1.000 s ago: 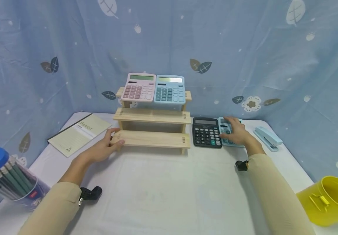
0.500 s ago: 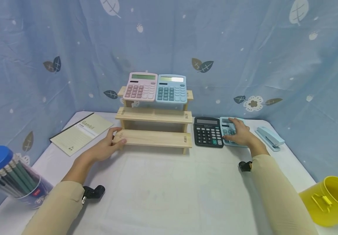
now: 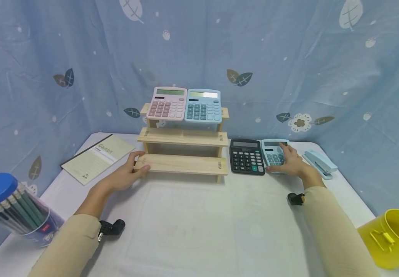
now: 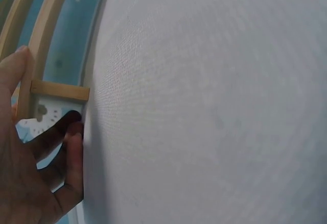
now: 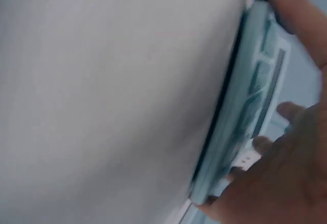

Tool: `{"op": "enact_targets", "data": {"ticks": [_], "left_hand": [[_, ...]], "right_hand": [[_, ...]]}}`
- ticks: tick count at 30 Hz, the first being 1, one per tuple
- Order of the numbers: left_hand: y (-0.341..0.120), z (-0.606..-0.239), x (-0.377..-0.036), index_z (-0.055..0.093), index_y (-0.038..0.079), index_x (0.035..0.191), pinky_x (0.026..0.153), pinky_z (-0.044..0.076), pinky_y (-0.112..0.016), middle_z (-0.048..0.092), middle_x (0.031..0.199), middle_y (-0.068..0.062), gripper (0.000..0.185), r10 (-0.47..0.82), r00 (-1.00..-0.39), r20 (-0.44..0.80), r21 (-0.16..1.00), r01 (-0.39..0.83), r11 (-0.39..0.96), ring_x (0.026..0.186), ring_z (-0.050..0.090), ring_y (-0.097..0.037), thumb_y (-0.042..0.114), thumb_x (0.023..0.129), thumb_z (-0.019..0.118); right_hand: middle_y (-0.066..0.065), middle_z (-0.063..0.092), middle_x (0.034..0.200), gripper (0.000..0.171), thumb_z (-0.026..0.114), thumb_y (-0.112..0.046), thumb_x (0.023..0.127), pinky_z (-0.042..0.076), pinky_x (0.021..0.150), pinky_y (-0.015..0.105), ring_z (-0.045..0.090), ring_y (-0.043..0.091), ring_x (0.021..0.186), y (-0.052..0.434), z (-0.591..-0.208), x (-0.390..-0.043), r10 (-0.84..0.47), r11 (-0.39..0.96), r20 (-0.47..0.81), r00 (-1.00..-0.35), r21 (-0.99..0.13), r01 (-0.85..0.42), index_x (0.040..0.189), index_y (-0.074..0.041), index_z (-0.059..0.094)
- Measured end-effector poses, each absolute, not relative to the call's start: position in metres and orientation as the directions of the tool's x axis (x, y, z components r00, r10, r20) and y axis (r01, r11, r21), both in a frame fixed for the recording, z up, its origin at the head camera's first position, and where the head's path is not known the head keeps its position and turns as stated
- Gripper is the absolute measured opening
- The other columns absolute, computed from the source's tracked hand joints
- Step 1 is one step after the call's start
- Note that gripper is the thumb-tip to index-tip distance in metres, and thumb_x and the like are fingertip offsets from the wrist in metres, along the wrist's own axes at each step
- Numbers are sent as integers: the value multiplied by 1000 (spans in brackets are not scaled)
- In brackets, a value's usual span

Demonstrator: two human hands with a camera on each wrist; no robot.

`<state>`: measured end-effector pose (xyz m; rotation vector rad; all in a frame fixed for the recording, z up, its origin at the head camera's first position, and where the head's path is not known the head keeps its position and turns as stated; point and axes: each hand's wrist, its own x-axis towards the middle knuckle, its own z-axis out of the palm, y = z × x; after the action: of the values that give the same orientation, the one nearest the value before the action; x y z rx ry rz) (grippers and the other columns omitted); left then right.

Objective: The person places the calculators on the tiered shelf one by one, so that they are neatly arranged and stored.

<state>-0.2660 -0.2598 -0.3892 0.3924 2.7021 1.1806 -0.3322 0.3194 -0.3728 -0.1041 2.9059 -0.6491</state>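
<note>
Teal calculator flat (display rearward).

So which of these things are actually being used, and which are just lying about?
In use: light blue calculator under the right hand; wooden stand held by the left hand.

Lying about: black calculator, stapler, notebook, pencil tub, yellow bucket.

Light-blue calculator — flat on the white table, beside the black calculator.
</note>
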Motion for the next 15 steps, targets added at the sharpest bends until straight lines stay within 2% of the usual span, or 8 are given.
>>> {"op": "enact_targets", "data": {"ticks": [4, 9, 15], "left_hand": [[-257, -389, -265, 7, 19, 160, 110, 36, -65, 42, 148, -41, 74, 298, -952, -69, 738, 152, 657, 137, 46, -51, 51, 107, 48], [-258, -388, -266, 7, 20, 159, 107, 40, -62, 46, 145, -38, 74, 295, -952, -77, 734, 146, 663, 133, 51, -48, 51, 107, 48], [-260, -387, -268, 9, 20, 158, 104, 42, -59, 49, 141, -36, 72, 297, -952, -70, 724, 156, 672, 128, 54, -45, 50, 107, 49]], "right_hand": [[42, -4, 160, 133, 82, -54, 80, 23, 107, 80, 16, 72, 138, 319, -374, -330, -70, 920, -133, -989, -392, -12, 161, -1, -7], [43, -4, 159, 136, 82, -49, 81, 18, 108, 81, 15, 72, 138, 318, -370, -331, -39, 915, -154, -987, -402, 27, 160, -4, -18], [40, -6, 162, 135, 82, -38, 84, 21, 111, 77, 15, 64, 143, 320, -366, -331, -42, 826, -116, -992, -563, 31, 159, -11, -27]]}}
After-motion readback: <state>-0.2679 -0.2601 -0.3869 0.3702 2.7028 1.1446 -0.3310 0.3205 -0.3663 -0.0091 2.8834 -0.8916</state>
